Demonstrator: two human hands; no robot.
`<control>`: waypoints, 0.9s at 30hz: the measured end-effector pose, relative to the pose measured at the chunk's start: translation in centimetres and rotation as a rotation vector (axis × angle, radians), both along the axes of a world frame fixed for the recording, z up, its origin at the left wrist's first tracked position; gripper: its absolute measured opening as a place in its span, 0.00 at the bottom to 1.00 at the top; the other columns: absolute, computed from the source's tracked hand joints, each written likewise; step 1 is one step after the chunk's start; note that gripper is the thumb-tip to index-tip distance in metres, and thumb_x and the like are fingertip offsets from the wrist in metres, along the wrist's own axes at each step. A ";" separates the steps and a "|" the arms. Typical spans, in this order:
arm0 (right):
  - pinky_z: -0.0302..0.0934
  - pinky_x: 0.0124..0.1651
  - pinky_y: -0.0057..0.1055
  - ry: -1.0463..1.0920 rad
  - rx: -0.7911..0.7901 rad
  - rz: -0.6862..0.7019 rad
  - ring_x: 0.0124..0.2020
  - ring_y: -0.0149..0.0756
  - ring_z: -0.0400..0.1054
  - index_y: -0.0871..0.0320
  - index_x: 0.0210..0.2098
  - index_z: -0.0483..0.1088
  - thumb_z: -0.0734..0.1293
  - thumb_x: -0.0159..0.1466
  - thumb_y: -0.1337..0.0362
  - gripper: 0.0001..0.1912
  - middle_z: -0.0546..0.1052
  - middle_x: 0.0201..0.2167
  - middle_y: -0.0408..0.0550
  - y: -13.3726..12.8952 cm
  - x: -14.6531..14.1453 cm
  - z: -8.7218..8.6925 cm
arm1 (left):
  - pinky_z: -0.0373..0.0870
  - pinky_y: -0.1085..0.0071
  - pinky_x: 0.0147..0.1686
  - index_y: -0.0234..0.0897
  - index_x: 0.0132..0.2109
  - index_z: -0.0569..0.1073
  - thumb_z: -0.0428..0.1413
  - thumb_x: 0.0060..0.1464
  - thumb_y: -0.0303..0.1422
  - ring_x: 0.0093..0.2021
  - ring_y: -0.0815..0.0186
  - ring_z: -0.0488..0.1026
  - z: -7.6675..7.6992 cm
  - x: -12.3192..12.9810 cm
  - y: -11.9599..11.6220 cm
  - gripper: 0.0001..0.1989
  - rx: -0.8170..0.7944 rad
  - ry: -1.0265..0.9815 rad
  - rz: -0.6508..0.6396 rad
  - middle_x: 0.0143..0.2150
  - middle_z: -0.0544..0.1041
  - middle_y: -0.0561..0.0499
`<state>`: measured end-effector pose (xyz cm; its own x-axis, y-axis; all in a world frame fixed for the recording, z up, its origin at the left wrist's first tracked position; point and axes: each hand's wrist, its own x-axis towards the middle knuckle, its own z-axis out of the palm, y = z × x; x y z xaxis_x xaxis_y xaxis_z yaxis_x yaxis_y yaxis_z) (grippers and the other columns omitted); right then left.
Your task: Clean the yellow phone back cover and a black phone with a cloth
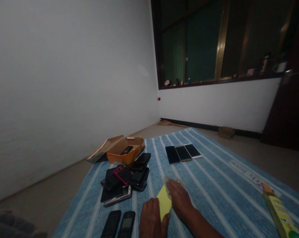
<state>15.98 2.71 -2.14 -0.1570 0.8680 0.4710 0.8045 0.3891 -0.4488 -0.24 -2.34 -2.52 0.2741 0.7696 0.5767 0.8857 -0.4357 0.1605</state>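
My left hand (150, 218) grips a flat yellow phone-sized slab (163, 202) low over the striped cloth, fingers along its left side and thumb at its near end. My right hand (181, 200) is closed on a crumpled pale cloth (180, 181), pressed against the slab's right edge. Whether the slab is a phone cannot be made out. To the left lies a pile of dark phones, with a pink-framed phone (122, 174) on it. Nearer to me are two keypad phones, a dark one (111, 224) and one with a grey screen (126, 224). Three smartphones (183, 153) lie side by side beyond my hands.
An orange cardboard box (124, 158) with its lid open stands behind the pile, a phone inside. A blue striped cloth (209, 185) covers the surface. A yellow tube-like package (279, 211) lies at right. Beyond are walls, a window sill with small items, and a small carton (226, 132).
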 end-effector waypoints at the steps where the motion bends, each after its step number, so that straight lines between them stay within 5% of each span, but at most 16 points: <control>1: 0.60 0.61 0.39 -0.008 0.010 0.000 0.57 0.44 0.67 0.58 0.59 0.68 0.56 0.64 0.75 0.25 0.74 0.56 0.53 -0.2 0.3 -0.2 | 0.71 0.60 0.44 0.34 0.52 0.67 0.55 0.56 0.35 0.43 0.55 0.71 0.1 0.1 0.0 0.17 -0.002 -0.011 0.007 0.45 0.74 0.42; 11: 0.59 0.63 0.43 -0.011 0.096 -0.056 0.61 0.41 0.63 0.54 0.63 0.63 0.54 0.62 0.77 0.32 0.68 0.61 0.50 -3.3 2.0 -3.3 | 0.70 0.62 0.45 0.33 0.51 0.67 0.56 0.55 0.34 0.44 0.57 0.71 0.3 0.0 -0.1 0.17 -0.010 -0.003 -0.004 0.45 0.74 0.43; 17: 0.59 0.63 0.48 -0.006 0.087 -0.069 0.62 0.46 0.62 0.55 0.62 0.64 0.55 0.60 0.79 0.33 0.67 0.62 0.54 -3.4 1.3 -4.2 | 0.67 0.59 0.45 0.32 0.50 0.68 0.53 0.56 0.33 0.43 0.55 0.69 0.1 1.6 -0.6 0.15 0.028 -0.044 0.126 0.43 0.73 0.42; 27: 0.57 0.64 0.45 0.094 -0.015 -0.006 0.61 0.43 0.64 0.55 0.59 0.68 0.57 0.61 0.77 0.29 0.70 0.60 0.53 -2.5 0.8 -1.1 | 0.69 0.60 0.41 0.34 0.51 0.69 0.58 0.52 0.37 0.42 0.53 0.70 -0.9 2.4 -1.9 0.21 0.036 0.052 0.084 0.43 0.74 0.41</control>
<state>16.81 0.24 -3.21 -0.1074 0.8759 0.4703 0.7610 0.3768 -0.5280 2.20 -4.26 -3.42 0.2398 0.7700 0.5913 0.9260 -0.3643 0.0988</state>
